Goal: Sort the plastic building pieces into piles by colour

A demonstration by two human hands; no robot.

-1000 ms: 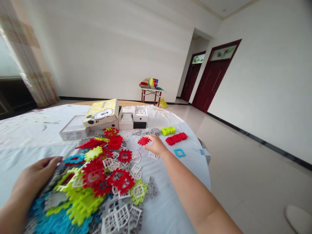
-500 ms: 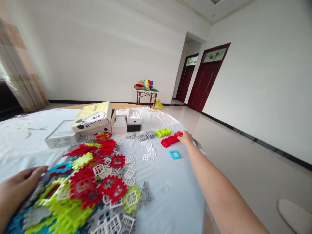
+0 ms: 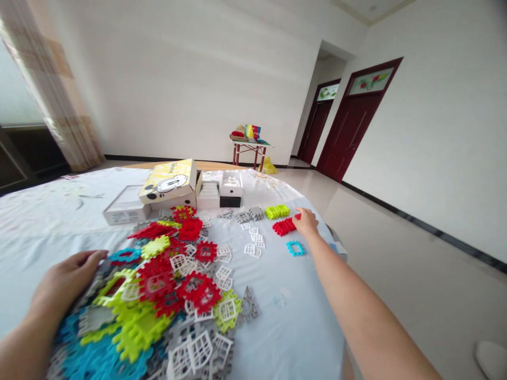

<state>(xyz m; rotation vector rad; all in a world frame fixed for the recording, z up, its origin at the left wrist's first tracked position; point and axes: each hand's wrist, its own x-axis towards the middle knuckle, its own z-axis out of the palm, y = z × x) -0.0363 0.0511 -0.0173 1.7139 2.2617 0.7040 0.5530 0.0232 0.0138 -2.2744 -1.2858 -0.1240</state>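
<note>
My right hand is at the right end of a row of red interlocking plastic pieces, its thumb and fingers closed around that end. Just in front of it lies a blue square frame piece. A row of lime-green pieces sits right behind the red row. At the left edge of a large mixed pile, my left hand rests with loose fingers, nearest a blue piece. The pile holds red pieces, lime-green pieces, blue pieces and white window lattices.
Several white lattices and grey pieces lie mid-table. Behind the pile stand a yellow-and-white cartoon box, a white tray-like box and small boxes. The cloth-covered table's edge drops off at right; a small table stands beyond.
The view has shifted, so the table and both hands appear farther right and slightly higher. My right hand stays at the end of the red row; my left stays beside the pile.
</note>
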